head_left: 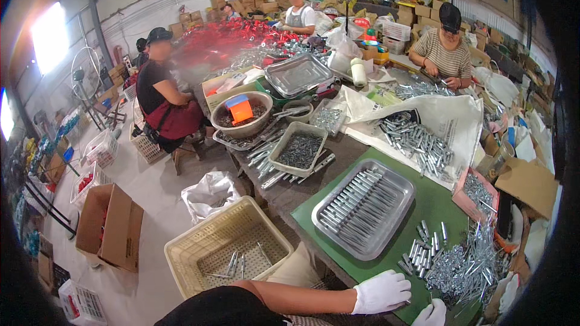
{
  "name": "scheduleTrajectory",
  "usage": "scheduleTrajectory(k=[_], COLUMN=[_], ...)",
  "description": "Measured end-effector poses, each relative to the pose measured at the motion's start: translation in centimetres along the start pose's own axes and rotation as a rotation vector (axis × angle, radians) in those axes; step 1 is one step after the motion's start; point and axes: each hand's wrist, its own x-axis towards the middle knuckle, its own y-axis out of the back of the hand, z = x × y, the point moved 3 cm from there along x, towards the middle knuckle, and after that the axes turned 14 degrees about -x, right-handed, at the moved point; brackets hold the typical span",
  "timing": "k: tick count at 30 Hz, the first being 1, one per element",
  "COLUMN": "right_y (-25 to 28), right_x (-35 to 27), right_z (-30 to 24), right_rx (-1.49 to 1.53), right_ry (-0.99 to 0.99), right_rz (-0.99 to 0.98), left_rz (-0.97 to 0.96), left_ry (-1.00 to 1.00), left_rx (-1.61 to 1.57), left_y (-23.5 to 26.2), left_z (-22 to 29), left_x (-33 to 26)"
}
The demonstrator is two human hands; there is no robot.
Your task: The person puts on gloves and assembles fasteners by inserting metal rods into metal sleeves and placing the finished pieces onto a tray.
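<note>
My left hand (382, 293), in a white glove, rests on the green mat (435, 202) near the table's front edge, fingers curled; I cannot tell whether it holds anything. My right hand (431, 314), also gloved, sits just beside it at the bottom edge, mostly cut off. Right in front of both hands lies a heap of small silver metal parts (462, 265). Beyond them stands a steel tray (364, 206) with rows of metal rods.
A beige plastic basket (226, 247) with a few rods stands on the floor at my left. Further up the table are a grey bin of screws (299, 148), a metal bowl (243, 118), a white sack with rods (417, 139). Three other people work around the table.
</note>
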Motion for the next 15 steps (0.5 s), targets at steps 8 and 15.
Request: scheduleTrajectory(k=[8,15], right_y=[-0.49,-1.0], right_x=[-0.1,-0.59], right_z=[0.16,0.8], right_rx=[-0.008,-0.019], right_ry=[-0.007,0.066], right_rz=[-0.007,0.066], left_rz=[0.027,-0.019], left_ry=[0.004,0.048], left_rx=[-0.014,0.024], left_y=[0.14,-0.05], left_z=[-0.11,0.41], left_x=[0.01,0.2])
